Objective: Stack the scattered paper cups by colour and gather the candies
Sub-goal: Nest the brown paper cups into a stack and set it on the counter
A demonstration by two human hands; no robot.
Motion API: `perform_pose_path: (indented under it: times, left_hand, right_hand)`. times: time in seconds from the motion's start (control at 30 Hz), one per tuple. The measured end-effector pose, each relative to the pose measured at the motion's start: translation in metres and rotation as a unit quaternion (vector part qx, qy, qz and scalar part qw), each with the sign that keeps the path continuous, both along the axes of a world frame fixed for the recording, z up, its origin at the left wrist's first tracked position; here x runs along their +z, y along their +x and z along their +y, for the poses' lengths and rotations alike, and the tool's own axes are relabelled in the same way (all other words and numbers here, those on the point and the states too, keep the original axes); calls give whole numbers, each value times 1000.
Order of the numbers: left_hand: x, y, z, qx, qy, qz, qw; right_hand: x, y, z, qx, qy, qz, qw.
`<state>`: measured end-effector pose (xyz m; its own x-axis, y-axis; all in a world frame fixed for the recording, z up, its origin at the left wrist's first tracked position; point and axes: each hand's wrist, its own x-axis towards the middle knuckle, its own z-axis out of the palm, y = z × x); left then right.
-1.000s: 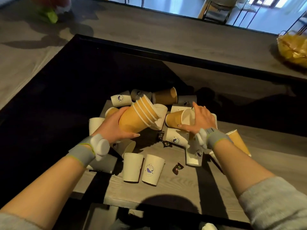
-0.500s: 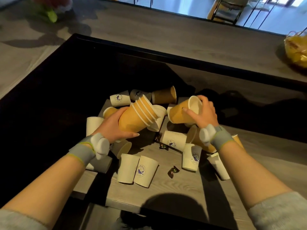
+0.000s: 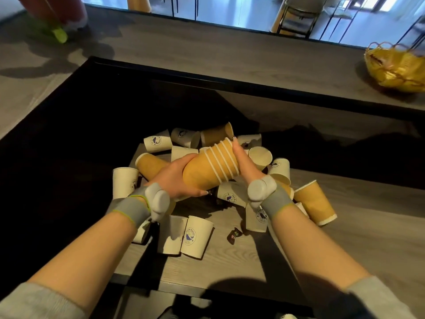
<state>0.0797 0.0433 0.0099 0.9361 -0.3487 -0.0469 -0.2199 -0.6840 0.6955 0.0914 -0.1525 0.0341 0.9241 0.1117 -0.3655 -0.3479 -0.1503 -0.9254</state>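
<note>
The left hand (image 3: 174, 178) grips the base end of a nested stack (image 3: 210, 168) of yellow cups, held on its side above the table (image 3: 368, 226). The right hand (image 3: 247, 164) lies flat against the stack's open end, fingers straight, pressing on the white rims. Both wrists wear grey bands.

Below and around the stack lie scattered cups. A white cup (image 3: 195, 238) at the near side bears a blue whale logo with blue writing too small to read; other white cups show the same mark. A single yellow cup (image 3: 315, 202) lies on its side to the right, another (image 3: 149, 163) to the left. A dark-wrapped candy (image 3: 233, 236) lies near the white cups. A gold basket (image 3: 395, 67) sits far right.
</note>
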Motion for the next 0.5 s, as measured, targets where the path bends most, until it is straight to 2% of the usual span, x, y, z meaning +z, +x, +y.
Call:
perform_pose_path:
  times: [0.1,0.17,0.23,0.27,0.33,0.4,0.5]
  left_hand:
    - [-2,-4,-7,-20,27,5,999]
    - [-2,-6,-13,-43,36,10,998]
    - [0,-5,-17,-55,30,12,998]
    - [0,-3,-17,-51,25,12,998]
    - [-2,-1,-20,-33,16,8,999]
    - [-8,-2,-18,-16,12,10,1000]
    - [-20,-2,-21,1,22,26,999]
  right_hand:
    - [0,-11,-12,-24,20,13,999]
    - [0,-19,-26,-48,-1,-23,999]
    - [-9,-21,-54,-51,-98,-88,990]
    - [-16,-22,-73,-71,-178,-123,974]
    - [-31,-25,-117,-107,-352,-153,917]
    - [-43,-30,-149,-75,-469,-118,872]
    - [-58,-33,-181,-27,-544,-61,836]
